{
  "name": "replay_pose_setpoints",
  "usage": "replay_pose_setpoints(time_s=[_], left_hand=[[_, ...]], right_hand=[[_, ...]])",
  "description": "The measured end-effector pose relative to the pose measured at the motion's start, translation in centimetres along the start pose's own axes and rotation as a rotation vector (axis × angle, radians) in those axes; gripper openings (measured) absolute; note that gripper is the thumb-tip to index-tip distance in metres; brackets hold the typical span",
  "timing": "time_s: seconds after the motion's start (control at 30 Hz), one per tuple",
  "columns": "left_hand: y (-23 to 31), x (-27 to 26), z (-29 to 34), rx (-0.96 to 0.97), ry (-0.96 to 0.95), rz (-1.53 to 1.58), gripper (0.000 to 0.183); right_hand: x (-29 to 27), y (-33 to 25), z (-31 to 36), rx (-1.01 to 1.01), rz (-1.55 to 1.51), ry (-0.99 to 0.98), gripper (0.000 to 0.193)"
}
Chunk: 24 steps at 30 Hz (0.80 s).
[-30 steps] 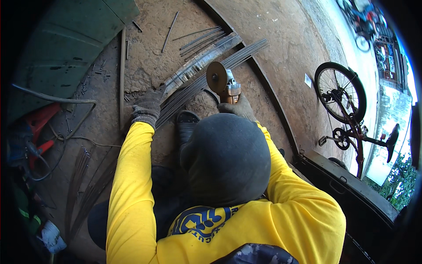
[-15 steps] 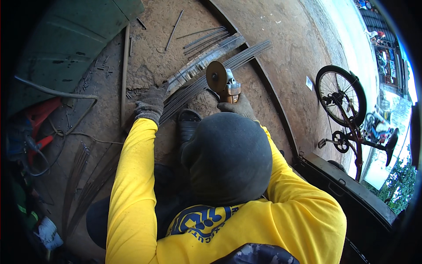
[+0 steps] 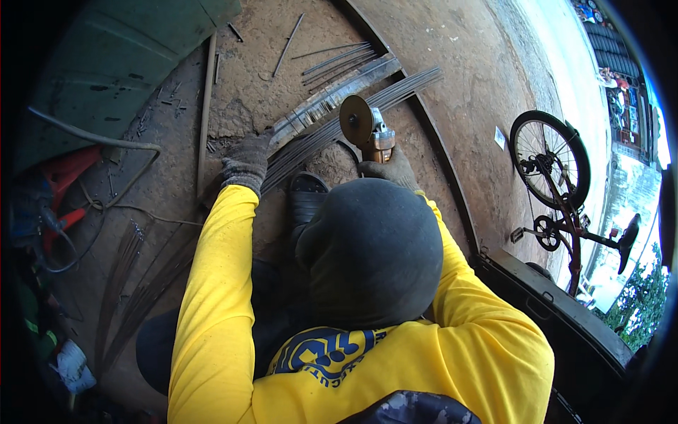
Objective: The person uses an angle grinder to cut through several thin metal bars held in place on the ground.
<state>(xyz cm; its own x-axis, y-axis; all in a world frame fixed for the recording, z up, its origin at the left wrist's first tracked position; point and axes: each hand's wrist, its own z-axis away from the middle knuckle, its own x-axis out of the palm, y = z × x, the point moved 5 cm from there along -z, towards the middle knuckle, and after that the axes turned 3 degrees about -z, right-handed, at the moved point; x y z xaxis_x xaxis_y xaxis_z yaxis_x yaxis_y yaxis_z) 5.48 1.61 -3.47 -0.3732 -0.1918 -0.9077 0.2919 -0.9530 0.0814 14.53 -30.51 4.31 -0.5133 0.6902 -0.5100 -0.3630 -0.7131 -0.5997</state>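
Observation:
My left hand [image 3: 245, 164], in a grey knit glove, is closed at the near end of a bundle of thin metal rods [image 3: 318, 145]. Beside the rods lies a long flat metal bar [image 3: 381, 68]. The glove hides which pieces its fingers grip. My right hand [image 3: 392, 168], also gloved, is wrapped round the body of an angle grinder [image 3: 379, 145]. Its brown cutting disc [image 3: 357, 119] stands upright over the rods, facing me. Whether the disc touches them or spins, I cannot tell.
A dark metal rail [image 3: 441, 145] curves along the right of the rods. Several loose rods [image 3: 332, 63] lie beyond. A green metal panel [image 3: 106, 63], a cable [image 3: 92, 138] and red-handled equipment [image 3: 67, 173] are at left. A bicycle [image 3: 558, 184] stands at right.
The whole view has shifted slightly, moving everything a little to the right in the picture. Both hands keep their grips, and the grinder stays over the rods.

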Motion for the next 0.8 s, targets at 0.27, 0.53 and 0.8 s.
replay_pose_setpoints(time_s=[0.27, 0.53, 0.8], left_hand=[[0.3, -0.8, 0.3, -0.024, 0.083, 0.007, 0.026], [0.5, -1.0, 0.1, -0.046, 0.025, -0.014, 0.024], [0.5, -0.9, 0.3, -0.029, 0.088, -0.038, 0.026]], right_hand=[[-1.8, -3.0, -3.9, -0.124, 0.247, -0.038, 0.091], [-2.4, -5.8, -7.6, -0.211, 0.430, -0.045, 0.090], [-2.2, -5.4, -8.7, -0.221, 0.426, -0.032, 0.089]])
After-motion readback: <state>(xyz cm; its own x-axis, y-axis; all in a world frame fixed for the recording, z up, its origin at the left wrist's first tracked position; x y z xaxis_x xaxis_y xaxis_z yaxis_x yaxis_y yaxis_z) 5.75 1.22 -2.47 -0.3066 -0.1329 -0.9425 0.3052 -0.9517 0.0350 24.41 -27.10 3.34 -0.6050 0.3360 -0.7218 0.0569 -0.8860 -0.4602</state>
